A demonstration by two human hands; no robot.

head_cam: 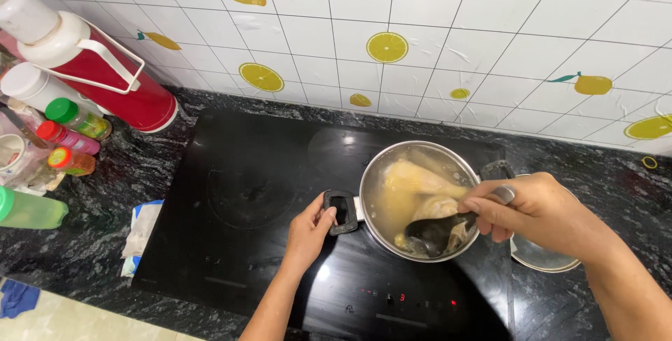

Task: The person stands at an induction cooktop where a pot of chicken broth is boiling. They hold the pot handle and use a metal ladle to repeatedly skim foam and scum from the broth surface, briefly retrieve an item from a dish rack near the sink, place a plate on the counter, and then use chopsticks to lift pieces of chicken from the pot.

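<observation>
A steel pot (pixel 378 166) stands on the right zone of a black induction cooktop (pixel 238 194), holding pale broth and chicken pieces (pixel 413 180). My left hand (pixel 309 229) grips the pot's black left handle (pixel 341 211). My right hand (pixel 535 206) holds a black ladle (pixel 435 232), whose bowl dips into the broth at the pot's near side. A ring shows on that hand.
A red thermos (pixel 105 68) and several bottles (pixel 63 138) crowd the far left of the dark stone counter. A white cloth (pixel 140 232) lies beside the cooktop's left edge. A steel lid (pixel 542 257) rests right of the pot. Tiled wall behind.
</observation>
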